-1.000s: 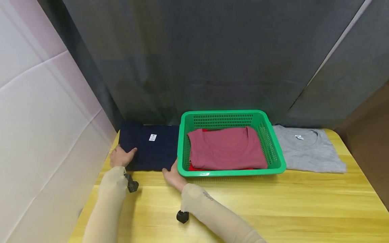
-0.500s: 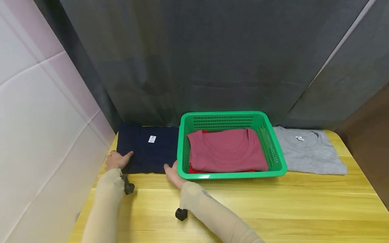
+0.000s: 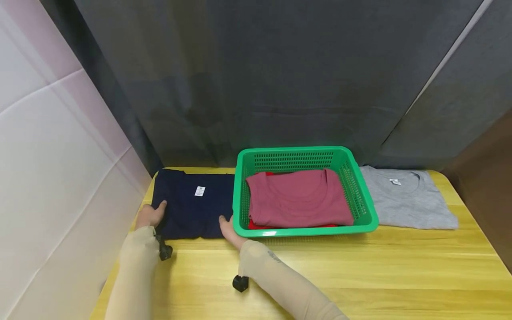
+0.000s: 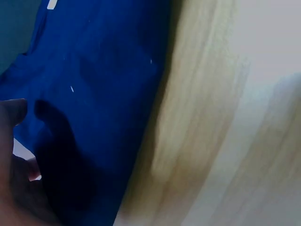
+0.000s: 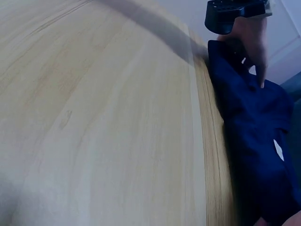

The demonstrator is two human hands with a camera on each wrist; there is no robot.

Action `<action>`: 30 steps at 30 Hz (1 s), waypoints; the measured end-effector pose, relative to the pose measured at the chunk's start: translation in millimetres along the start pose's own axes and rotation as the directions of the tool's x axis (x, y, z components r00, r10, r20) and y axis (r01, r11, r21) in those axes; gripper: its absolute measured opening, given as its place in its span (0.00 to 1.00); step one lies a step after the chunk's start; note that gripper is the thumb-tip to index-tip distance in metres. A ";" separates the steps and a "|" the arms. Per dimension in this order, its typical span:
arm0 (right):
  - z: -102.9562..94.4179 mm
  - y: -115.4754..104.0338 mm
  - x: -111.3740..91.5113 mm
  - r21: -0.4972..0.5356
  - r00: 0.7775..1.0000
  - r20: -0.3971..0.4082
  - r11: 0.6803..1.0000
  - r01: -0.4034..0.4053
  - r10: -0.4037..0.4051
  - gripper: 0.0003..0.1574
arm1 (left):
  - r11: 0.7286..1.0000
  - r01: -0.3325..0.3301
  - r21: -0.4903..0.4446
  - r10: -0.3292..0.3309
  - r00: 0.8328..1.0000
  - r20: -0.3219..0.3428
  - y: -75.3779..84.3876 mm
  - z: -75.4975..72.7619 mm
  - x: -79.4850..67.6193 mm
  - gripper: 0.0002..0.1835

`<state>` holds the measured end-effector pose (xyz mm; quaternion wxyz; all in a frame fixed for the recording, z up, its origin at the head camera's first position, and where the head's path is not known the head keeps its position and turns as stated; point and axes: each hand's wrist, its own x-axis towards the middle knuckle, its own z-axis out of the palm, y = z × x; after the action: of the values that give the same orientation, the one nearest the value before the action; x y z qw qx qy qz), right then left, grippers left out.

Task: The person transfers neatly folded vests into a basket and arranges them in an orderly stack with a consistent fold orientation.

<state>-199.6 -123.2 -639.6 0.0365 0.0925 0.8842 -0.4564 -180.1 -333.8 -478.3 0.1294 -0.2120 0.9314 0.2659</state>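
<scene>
A folded navy T-shirt [image 3: 194,202] with a small white label lies at the table's left, beside the green basket [image 3: 312,230]. My left hand [image 3: 150,216] holds its left side, thumb over the top; in the left wrist view the left thumb [image 4: 14,112] casts a shadow on the cloth and the other fingers are at its edge. My right hand [image 3: 233,233] holds the near right corner, thumb on the cloth, its other fingers hidden by the basket. A folded dusty-pink shirt [image 3: 300,198] lies inside the basket over something red [image 3: 264,226].
To the basket's right lies a folded grey T-shirt [image 3: 408,198]. A dark curtain [image 3: 280,80] hangs behind the wooden table [image 3: 380,271]. A white panel [image 3: 60,178] stands along the left side, a brown surface [image 3: 484,178] along the right.
The navy T-shirt has shifted toward the person, showing a strip of table behind it. My left hand has moved slightly left and nearer; the right stays almost in place. The basket has hardly moved.
</scene>
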 end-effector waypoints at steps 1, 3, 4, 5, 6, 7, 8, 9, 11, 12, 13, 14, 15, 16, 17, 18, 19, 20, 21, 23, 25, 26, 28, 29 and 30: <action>5.4 3.9 4.8 0.005 1.000 0.010 1.000 -0.019 0.019 0.47 | 1.000 0.002 -0.003 -0.002 1.000 0.003 -1.3 0.3 -0.3 0.44; 33.4 24.1 22.0 -0.018 1.000 -0.013 0.999 -0.027 0.027 0.47 | 1.000 0.013 -0.015 -0.013 1.000 0.010 -2.9 0.3 -1.3 0.44; 41.8 30.8 28.8 -0.015 0.999 -0.003 0.999 -0.042 0.041 0.49 | 1.000 0.013 -0.019 -0.013 1.000 0.012 -3.3 -0.3 -1.5 0.44; 47.5 35.5 34.9 -0.012 0.998 0.018 0.998 -0.061 0.061 0.51 | 1.000 0.014 -0.019 -0.014 1.000 0.017 -3.5 -0.8 -1.8 0.44; 54.3 41.1 40.4 0.000 0.997 0.030 0.998 -0.067 0.067 0.54 | 1.000 0.009 -0.013 -0.009 1.000 0.023 -3.6 -1.5 -2.1 0.45; 58.8 44.1 43.4 0.000 0.997 0.022 0.998 -0.070 0.070 0.58 | 1.000 0.005 -0.007 -0.004 1.000 0.030 -3.4 -2.3 -2.6 0.45; 62.1 46.8 46.1 -0.005 0.997 0.027 0.997 -0.072 0.072 0.60 | 1.000 0.002 -0.004 -0.001 0.999 0.036 -3.0 -3.1 -3.1 0.45; 63.2 47.7 46.4 -0.007 0.997 0.029 0.998 -0.066 0.067 0.62 | 1.000 -0.002 -0.001 0.002 0.999 0.042 -2.7 -3.8 -3.4 0.46; 59.2 43.3 43.6 -0.009 0.999 0.008 0.999 -0.053 0.053 0.61 | 1.000 -0.005 0.000 0.005 0.998 0.056 -1.5 -5.0 -4.5 0.46; 57.1 41.4 42.1 -0.015 0.999 0.012 0.999 -0.049 0.049 0.58 | 1.000 -0.010 -0.003 0.010 0.998 0.056 -1.1 -5.5 -4.8 0.47; 55.9 39.9 41.0 -0.015 0.999 0.003 0.999 -0.045 0.046 0.54 | 1.000 -0.014 -0.008 0.015 0.998 0.058 -0.7 -6.2 -5.3 0.47; 54.6 38.3 39.6 -0.016 0.999 -0.004 0.999 -0.043 0.043 0.51 | 1.000 -0.020 -0.013 0.021 0.998 0.057 -0.7 -6.6 -5.6 0.47; 54.3 37.5 38.6 -0.018 0.999 -0.012 0.999 -0.041 0.040 0.50 | 0.999 -0.025 -0.023 0.027 0.998 0.058 -0.9 -7.2 -6.0 0.47; 55.7 38.3 39.5 -0.016 0.999 -0.011 0.999 -0.052 0.052 0.50 | 0.999 -0.035 -0.032 0.037 0.998 0.059 -1.5 -7.7 -6.0 0.47; 58.2 40.5 41.1 -0.007 0.998 -0.007 0.998 -0.062 0.062 0.52 | 0.998 -0.046 -0.037 0.049 0.997 0.062 -2.3 -8.2 -6.1 0.47; 63.1 44.6 44.2 -0.003 0.997 -0.003 0.997 -0.077 0.077 0.55 | 0.997 -0.057 -0.041 0.060 0.996 0.068 -3.2 -8.6 -6.0 0.46; 71.7 51.9 49.8 0.008 0.996 -0.018 0.996 -0.084 0.084 0.59 | 0.997 -0.070 -0.044 0.073 0.994 0.075 -4.1 -9.1 -6.2 0.46; 80.4 60.0 55.3 0.009 0.995 -0.020 0.996 -0.093 0.093 0.61 | 0.996 -0.084 -0.044 0.087 0.993 0.078 -5.1 -9.5 -6.2 0.46; 91.3 70.0 62.8 0.011 0.995 -0.020 0.995 -0.102 0.102 0.63 | 0.994 -0.100 -0.037 0.103 0.991 0.081 -6.2 -9.6 -6.0 0.45; 116.0 92.2 79.2 0.011 0.993 -0.030 0.994 -0.110 0.111 0.62 | 0.991 -0.133 -0.019 0.134 0.988 0.081 -8.7 -9.6 -5.2 0.43; 142.4 115.6 95.7 -0.001 0.992 -0.061 0.994 -0.109 0.108 0.60 | 0.988 -0.158 -0.001 0.157 0.985 0.073 -11.0 -9.0 -4.5 0.41; 154.6 125.9 102.9 -0.005 0.991 -0.075 0.994 -0.112 0.111 0.59 | 0.986 -0.168 0.004 0.167 0.984 0.066 -12.2 -8.6 -4.1 0.39; 174.1 141.9 113.2 0.008 0.988 -0.095 0.993 -0.118 0.118 0.57 | 0.984 -0.177 0.000 0.176 0.983 0.053 -14.0 -7.7 -3.4 0.36; 180.0 146.9 115.6 0.013 0.986 -0.105 0.992 -0.125 0.126 0.56 | 0.985 -0.175 -0.008 0.175 0.983 0.048 -14.6 -7.2 -3.2 0.34; 186.1 152.0 118.2 0.015 0.985 -0.115 0.992 -0.126 0.127 0.56 | 0.985 -0.171 -0.018 0.171 0.984 0.044 -14.9 -6.8 -3.0 0.33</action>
<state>-289.1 -173.2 -886.9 0.0138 0.1751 0.8754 -0.4503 -171.3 -348.1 -478.2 0.1256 -0.1262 0.9411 0.2873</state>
